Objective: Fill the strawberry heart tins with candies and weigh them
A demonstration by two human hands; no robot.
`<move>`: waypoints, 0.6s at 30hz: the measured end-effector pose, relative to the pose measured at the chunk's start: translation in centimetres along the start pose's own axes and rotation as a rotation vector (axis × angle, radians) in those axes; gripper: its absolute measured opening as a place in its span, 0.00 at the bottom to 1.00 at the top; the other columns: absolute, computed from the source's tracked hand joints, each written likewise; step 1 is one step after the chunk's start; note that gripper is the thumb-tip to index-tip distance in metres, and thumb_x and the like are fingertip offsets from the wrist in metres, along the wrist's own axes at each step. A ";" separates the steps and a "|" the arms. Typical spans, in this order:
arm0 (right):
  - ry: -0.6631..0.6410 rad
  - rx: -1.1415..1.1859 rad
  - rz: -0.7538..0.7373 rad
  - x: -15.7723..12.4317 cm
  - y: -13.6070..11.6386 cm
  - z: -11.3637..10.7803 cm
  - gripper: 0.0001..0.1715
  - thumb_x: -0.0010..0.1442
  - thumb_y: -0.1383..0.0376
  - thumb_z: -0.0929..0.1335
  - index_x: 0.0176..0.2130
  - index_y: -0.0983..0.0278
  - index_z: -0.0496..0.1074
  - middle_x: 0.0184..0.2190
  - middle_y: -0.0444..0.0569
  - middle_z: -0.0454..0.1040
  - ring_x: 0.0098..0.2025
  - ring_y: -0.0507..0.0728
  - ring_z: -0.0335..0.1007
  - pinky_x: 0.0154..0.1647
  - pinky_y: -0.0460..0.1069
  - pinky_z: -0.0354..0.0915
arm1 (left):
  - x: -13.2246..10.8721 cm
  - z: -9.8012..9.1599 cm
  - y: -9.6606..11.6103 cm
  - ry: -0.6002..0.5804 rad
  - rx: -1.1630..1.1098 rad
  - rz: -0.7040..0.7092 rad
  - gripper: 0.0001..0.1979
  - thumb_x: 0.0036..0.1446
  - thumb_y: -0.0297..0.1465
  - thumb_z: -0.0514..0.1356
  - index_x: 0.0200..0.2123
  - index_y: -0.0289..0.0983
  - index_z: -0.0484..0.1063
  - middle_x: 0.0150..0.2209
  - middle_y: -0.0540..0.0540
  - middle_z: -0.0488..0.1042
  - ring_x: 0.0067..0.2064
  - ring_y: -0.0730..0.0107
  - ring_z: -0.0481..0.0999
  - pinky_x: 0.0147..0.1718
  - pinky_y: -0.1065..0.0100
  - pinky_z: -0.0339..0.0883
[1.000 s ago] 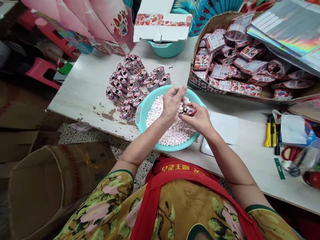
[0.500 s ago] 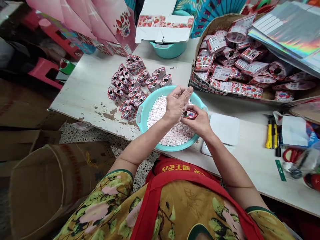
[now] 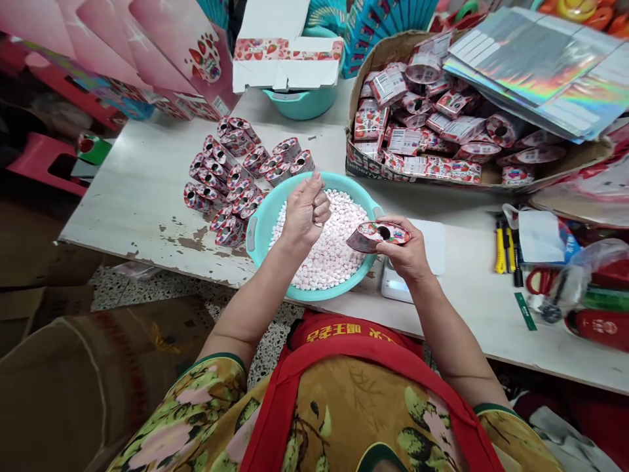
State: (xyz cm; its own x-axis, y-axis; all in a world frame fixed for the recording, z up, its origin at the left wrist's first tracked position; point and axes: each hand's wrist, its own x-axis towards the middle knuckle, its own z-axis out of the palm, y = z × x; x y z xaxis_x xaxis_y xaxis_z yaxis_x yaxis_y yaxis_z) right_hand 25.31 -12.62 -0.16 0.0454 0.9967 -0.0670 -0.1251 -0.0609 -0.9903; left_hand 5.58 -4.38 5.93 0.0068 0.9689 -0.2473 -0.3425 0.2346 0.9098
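Observation:
My right hand [image 3: 409, 252] grips a small strawberry-printed candy box [image 3: 366, 241], its oval top with a dark round hole facing up. It is above the right rim of a turquoise basin [image 3: 260, 252], beside a white scale [image 3: 432, 239] that the hand partly covers. Small white-pink candies [image 3: 339, 262] fill the basin. Over them my left hand [image 3: 305, 213] is closed, fingers curled and thumb up; whatever may be inside is hidden. Several similar boxes [image 3: 238, 187] stand upright in a cluster left of the basin.
A cardboard carton [image 3: 363, 167] of more boxes stands at the back right, with shiny silver sheets [image 3: 531, 59] on top. Yellow cutters [image 3: 501, 249] and red-handled scissors [image 3: 538, 280] lie at right. Behind are another turquoise basin [image 3: 304, 105] and pink display boxes [image 3: 167, 46].
My hands have parted. The right one has moved with the candy box from over the candies to the basin's right rim; the left is now apart from the box. The view has shifted.

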 end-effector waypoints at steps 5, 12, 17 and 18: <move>0.145 -0.039 -0.068 -1.2 0.7 -3.0 0.33 0.38 0.52 0.82 0.44 0.59 0.80 0.44 0.49 0.82 0.47 0.62 0.80 0.54 0.57 0.74 | 0.9 -0.5 -2.8 0.021 0.267 0.166 0.24 0.61 0.51 0.64 0.27 0.41 0.60 0.19 0.58 0.52 0.18 0.77 0.52 0.18 0.72 0.48; 0.395 -0.336 -0.035 -1.9 3.6 -9.0 0.34 0.42 0.51 0.81 0.45 0.63 0.78 0.43 0.52 0.81 0.45 0.60 0.78 0.54 0.57 0.73 | 2.6 -4.2 -5.7 -0.464 1.434 0.370 0.21 0.66 0.44 0.58 0.56 0.39 0.75 0.61 0.37 0.72 0.64 0.50 0.67 0.65 0.51 0.58; 0.321 -0.492 -0.096 -1.5 2.7 -10.8 0.35 0.46 0.50 0.80 0.50 0.63 0.77 0.50 0.54 0.80 0.50 0.61 0.77 0.57 0.58 0.71 | 2.2 -3.7 -6.0 -0.630 1.587 0.275 0.37 0.69 0.53 0.48 0.68 0.31 0.63 0.64 0.29 0.67 0.65 0.41 0.66 0.63 0.47 0.60; 0.343 -0.532 -0.164 -1.0 1.6 -11.3 0.33 0.49 0.51 0.79 0.50 0.63 0.77 0.51 0.54 0.80 0.51 0.60 0.77 0.57 0.58 0.71 | 2.1 -3.6 -6.1 -0.647 1.619 0.259 0.37 0.70 0.54 0.47 0.66 0.31 0.65 0.61 0.29 0.69 0.63 0.40 0.67 0.62 0.47 0.61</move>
State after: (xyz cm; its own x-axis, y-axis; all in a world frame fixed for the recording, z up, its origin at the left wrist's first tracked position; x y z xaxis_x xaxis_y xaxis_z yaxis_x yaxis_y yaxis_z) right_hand 36.31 -14.30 -3.03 0.3465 0.9272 0.1421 0.4136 -0.0150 -0.9103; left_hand 4.30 -4.10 -1.29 0.5826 0.7694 -0.2618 0.7938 -0.4695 0.3866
